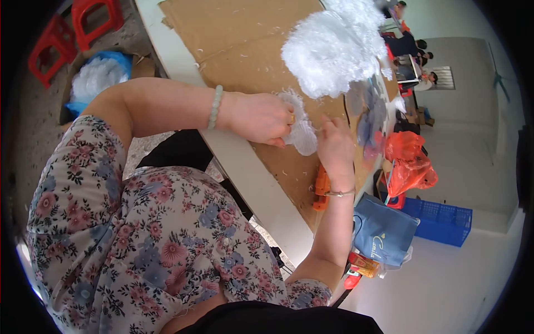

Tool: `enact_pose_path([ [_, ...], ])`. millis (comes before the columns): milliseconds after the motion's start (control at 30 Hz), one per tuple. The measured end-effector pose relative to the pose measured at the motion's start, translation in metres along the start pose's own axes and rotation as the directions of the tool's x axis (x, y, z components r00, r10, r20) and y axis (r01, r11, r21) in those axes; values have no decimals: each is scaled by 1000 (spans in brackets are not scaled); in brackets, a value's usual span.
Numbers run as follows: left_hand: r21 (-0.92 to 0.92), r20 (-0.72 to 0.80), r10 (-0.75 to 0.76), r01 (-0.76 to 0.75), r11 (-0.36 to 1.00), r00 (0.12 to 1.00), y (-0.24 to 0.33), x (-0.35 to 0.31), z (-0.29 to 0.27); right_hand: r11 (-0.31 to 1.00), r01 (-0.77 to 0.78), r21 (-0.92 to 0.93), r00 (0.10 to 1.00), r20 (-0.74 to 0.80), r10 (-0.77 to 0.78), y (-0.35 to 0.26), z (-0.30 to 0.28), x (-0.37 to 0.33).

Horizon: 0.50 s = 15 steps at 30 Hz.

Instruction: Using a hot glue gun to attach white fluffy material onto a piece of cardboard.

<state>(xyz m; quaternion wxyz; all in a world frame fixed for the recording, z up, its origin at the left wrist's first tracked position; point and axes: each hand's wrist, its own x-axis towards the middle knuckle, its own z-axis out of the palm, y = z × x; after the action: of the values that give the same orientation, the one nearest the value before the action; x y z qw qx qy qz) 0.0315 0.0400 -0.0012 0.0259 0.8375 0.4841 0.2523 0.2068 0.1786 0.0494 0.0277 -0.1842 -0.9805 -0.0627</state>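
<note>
My left hand (pixel 261 118) is closed on a small white piece of fringed, ribbed material (pixel 303 133), pressing it down on the brown cardboard (pixel 250 28). The near end of the piece is smooth and rounded, and its far end is frayed. Just right of it is my right hand (pixel 337 146), its fingers curled together in a pinch. The fingertips are a little blurred, and what they hold does not show. An orange tool (pixel 321 188), perhaps a glue gun, lies beside my right wrist, partly hidden by it.
A heap of shiny white fluffy strands (pixel 328 50) covers the far side. Clear and grey flat pieces (pixel 367 114) lie to the right. Past the table edge are a red plastic bag (pixel 410 164), a blue bag (pixel 384 228) and a blue crate (pixel 439 220). Red stools (pixel 53 50) stand left.
</note>
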Motion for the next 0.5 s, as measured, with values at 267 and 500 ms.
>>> enact_pose_path([
  [267,77,77,49,-55,996,996,6,-1,-2,957,191,221,978,-127,-166,-16,12,25],
  [500,43,62,36,-39,998,997,7,-2,-8,932,149,332,989,-74,-132,-12,-16,35],
])
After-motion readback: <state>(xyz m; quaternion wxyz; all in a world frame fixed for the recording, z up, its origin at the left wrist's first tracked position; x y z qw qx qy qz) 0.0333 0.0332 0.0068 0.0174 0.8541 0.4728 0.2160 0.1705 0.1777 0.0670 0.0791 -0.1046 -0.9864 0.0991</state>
